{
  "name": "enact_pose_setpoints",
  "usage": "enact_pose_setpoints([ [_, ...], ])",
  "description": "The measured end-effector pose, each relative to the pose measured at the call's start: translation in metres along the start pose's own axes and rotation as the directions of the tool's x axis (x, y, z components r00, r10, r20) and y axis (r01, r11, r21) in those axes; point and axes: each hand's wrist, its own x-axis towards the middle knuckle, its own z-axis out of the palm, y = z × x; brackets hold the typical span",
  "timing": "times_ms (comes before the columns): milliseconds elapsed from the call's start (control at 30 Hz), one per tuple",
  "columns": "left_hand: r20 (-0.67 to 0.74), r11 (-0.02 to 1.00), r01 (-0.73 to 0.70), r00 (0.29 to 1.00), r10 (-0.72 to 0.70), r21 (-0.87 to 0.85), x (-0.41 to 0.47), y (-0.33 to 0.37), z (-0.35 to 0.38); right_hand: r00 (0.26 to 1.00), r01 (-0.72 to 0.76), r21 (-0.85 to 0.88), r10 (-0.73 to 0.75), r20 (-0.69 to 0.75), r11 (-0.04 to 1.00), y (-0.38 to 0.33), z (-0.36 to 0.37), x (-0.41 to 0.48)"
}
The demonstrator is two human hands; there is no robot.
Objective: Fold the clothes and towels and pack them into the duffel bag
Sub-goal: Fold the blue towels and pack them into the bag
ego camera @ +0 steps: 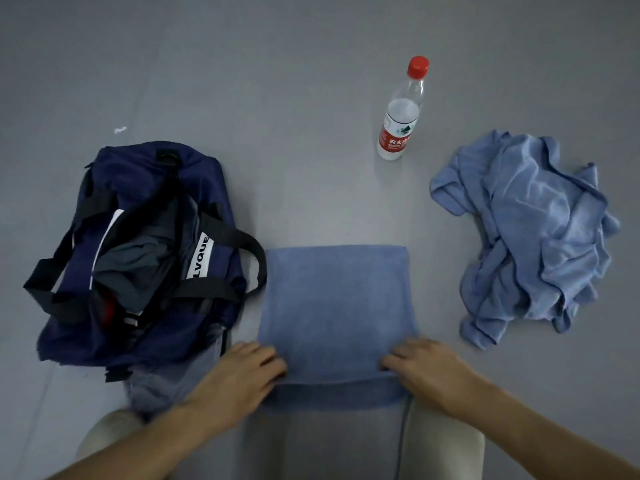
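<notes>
My forearms enter from the two lower corners and converge toward the middle. My left hand [242,370] and right hand [427,365] lie palm down, level and apart. The fingers of each curl inward, gripping the near fold of the towel [336,299]. My knees flank the wrists below.

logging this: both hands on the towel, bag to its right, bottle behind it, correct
Not quite: the head view shows the bag left of the towel. Left hand and right hand are on it, bottle behind it.
</notes>
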Motion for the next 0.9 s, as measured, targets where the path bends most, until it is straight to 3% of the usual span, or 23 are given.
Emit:
enact_pose_setpoints([
  [100,0.143,0.998,-0.045,0.989,0.040,0.034,-0.004,0.000,0.027,0.969,-0.014,0.029,0.006,0.246,0.999,-0.005,0.020,0.002],
  [167,0.136,0.999,-0.026,0.990,0.021,0.036,0.007,-0.001,0.027,0.928,-0.097,0.079,0.061,0.368,0.992,-0.002,0.015,0.013],
  [233,0.028,1.000,0.010,1.000,-0.010,-0.011,0.033,-0.005,0.019,0.957,-0.145,0.135,0.104,0.270,0.980,0.005,0.004,0.030],
  [300,-0.090,0.996,0.059,0.994,-0.066,-0.073,0.068,-0.012,0.012,0.985,-0.175,0.119,0.173,0.030,0.977,0.020,0.000,0.049],
  [367,-0.132,0.984,0.144,0.979,-0.157,-0.103,0.104,-0.023,0.009,0.965,-0.243,0.074,0.249,-0.085,0.967,0.038,0.001,0.068],
  [467,0.051,0.943,0.320,0.947,-0.316,-0.088,0.141,-0.037,0.012,0.927,-0.368,-0.017,0.368,0.069,0.930,0.055,0.005,0.095],
  [533,0.135,0.933,0.360,0.924,-0.357,0.002,0.155,-0.046,0.015,0.911,-0.399,-0.066,0.403,0.087,0.915,0.063,0.013,0.105],
  [767,0.183,0.911,0.410,0.893,-0.412,0.049,0.187,-0.101,-0.008,0.862,-0.473,-0.100,0.484,0.154,0.875,0.096,-0.010,0.145],
  [900,0.019,0.919,0.387,0.921,-0.389,0.071,0.194,-0.123,-0.017,0.861,-0.482,-0.092,0.491,0.132,0.871,0.105,-0.018,0.158],
])
